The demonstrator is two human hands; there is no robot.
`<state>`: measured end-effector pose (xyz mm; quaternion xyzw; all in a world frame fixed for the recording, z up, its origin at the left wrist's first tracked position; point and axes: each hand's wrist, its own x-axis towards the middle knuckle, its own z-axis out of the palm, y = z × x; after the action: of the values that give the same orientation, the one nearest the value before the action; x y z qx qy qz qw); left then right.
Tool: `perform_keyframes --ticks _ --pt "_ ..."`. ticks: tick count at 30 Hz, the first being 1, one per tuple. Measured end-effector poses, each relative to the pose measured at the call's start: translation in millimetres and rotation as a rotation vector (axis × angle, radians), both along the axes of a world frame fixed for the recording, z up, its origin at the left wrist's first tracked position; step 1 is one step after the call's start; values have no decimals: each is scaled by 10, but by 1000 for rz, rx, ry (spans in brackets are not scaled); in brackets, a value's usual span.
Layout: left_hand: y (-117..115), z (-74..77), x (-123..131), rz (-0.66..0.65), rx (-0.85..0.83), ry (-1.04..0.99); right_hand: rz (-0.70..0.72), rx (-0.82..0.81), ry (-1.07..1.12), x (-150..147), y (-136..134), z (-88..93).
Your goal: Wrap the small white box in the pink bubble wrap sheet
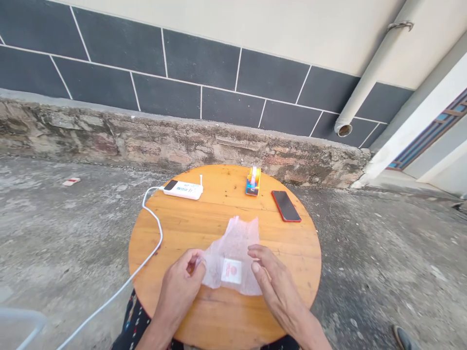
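Head camera looks forward and down, near round table (219, 204).

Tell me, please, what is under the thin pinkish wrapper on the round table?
A small white square with red print seems to show through the wrapper, over the wooden table. The left hand and right hand cover its side edges, hiding anything there.

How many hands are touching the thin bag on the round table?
2. The left hand pinches the left edge of the bag; the right hand lies on its right side.
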<state>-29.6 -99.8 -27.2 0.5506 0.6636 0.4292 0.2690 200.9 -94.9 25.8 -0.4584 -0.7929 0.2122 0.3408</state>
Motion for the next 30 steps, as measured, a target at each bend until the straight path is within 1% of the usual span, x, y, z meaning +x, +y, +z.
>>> perform_keyframes --ticks 3,6,9,12,14,16,22,26,28,30 --pt "20 -17 -109 -17 -95 124 7 -58 -86 27 39 -76" --pt "31 4 -169 -46 -121 140 26 -103 -148 104 60 -171" --pt "94 47 -173 -63 -121 38 77 -114 -159 154 47 -280" --pt "220 75 -147 -124 -138 -106 67 -55 -157 164 26 -387" --pt "315 84 -129 -159 -166 -203 65 -23 -146 159 21 -431" --pt "402 88 -113 -172 -189 -258 79 -12 -122 153 27 -446" --pt "577 55 -25 -111 -144 -248 37 29 18 168 117 -440" --pt "593 23 -7 -80 -121 -201 4 17 69 219 150 -457" --pt "544 39 -24 -46 -109 -173 69 35 65 258 119 -451" --pt "445 90 -41 29 -51 -117 173 56 39 304 52 -430"
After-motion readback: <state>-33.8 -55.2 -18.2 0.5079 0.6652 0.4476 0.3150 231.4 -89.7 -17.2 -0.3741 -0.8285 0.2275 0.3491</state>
